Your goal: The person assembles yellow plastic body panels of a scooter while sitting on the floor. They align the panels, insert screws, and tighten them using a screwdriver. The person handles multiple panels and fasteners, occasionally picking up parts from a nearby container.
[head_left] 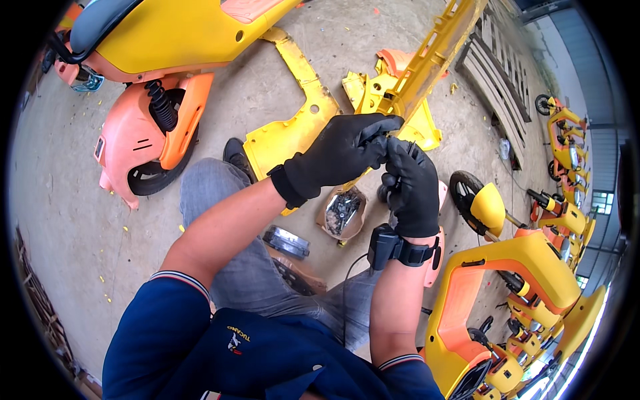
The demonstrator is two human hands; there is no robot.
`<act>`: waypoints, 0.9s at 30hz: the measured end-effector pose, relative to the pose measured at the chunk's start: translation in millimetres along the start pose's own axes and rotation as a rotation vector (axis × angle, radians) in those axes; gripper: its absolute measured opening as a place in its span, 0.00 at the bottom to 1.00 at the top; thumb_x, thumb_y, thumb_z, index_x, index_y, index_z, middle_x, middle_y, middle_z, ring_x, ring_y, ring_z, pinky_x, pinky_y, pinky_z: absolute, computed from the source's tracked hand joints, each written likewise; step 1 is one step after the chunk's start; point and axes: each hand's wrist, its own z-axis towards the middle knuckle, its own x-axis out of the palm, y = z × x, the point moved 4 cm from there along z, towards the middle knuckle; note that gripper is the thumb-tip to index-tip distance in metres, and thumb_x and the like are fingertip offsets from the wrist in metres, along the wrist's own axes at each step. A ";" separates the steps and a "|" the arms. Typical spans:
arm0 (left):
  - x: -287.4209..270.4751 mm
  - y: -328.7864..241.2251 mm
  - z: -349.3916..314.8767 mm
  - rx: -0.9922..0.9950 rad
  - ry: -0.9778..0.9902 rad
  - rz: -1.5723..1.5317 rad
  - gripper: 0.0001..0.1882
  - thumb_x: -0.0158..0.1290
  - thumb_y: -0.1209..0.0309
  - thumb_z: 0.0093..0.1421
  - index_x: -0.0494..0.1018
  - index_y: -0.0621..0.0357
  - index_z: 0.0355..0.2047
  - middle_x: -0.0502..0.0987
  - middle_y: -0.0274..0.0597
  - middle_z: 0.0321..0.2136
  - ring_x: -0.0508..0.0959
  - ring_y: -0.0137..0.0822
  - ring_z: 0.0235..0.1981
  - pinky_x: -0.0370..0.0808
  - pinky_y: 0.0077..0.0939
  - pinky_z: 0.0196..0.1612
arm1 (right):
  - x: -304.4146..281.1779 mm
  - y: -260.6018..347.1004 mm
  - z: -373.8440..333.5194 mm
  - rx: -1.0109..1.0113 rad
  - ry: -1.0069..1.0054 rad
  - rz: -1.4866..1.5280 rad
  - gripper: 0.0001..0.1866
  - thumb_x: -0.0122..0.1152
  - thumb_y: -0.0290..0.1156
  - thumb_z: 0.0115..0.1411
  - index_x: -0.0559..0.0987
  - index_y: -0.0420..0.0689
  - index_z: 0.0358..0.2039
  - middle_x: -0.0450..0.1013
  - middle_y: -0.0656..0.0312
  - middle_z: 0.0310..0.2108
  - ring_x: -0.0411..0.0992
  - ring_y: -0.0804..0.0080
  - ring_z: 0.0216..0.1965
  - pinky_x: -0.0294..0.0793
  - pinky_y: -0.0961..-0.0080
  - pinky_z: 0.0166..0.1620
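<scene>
Yellow ribbed plastic strip (437,57) at 1 o'clock, its lower part behind the gloved hands. Left hand (343,150) and right hand (415,190) meet there, fingertips bunched narrow (black on black, can't tell if they're closed on anything). Clock from hands: box (360,223) of small hardware 7, yellow panel (300,130) 10, scooter (180,37) beyond, wooden pallet (490,73) 2.

Yellow capital lettering (239,331) sits by a small emblem (235,344) on the navy shirt (170,333).
</scene>
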 end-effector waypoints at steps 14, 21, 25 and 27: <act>2.3 2.3 0.3 -0.021 -0.002 -0.035 0.21 0.54 0.77 0.65 0.70 0.70 0.58 0.81 0.44 0.41 0.80 0.24 0.37 0.79 0.21 0.42 | 0.0 -1.8 0.9 -0.028 0.063 0.055 0.09 0.58 0.35 0.67 0.78 0.44 0.38 0.74 0.68 0.28 0.61 0.88 0.20 0.60 0.91 0.22; 1.8 -0.8 0.9 -0.064 -0.011 -0.050 0.20 0.53 0.78 0.64 0.70 0.70 0.57 0.81 0.43 0.39 0.80 0.24 0.36 0.79 0.21 0.42 | -0.3 -1.1 4.1 -0.050 0.074 0.075 0.08 0.58 0.34 0.68 0.78 0.43 0.39 0.74 0.68 0.28 0.61 0.88 0.20 0.61 0.91 0.22; -0.2 1.4 0.8 -0.059 -0.025 -0.075 0.20 0.51 0.79 0.65 0.69 0.70 0.58 0.81 0.42 0.36 0.80 0.25 0.34 0.79 0.21 0.41 | -11.6 -10.5 7.6 -0.069 0.168 0.170 0.12 0.60 0.33 0.65 0.78 0.42 0.46 0.74 0.67 0.34 0.71 0.84 0.33 0.70 0.87 0.33; -1.2 1.6 1.3 -0.065 -0.033 -0.079 0.20 0.50 0.79 0.65 0.68 0.70 0.58 0.81 0.42 0.35 0.80 0.25 0.33 0.79 0.22 0.40 | -12.8 -12.1 3.8 -0.088 0.152 0.206 0.17 0.60 0.31 0.64 0.76 0.39 0.52 0.72 0.65 0.37 0.72 0.80 0.36 0.74 0.84 0.37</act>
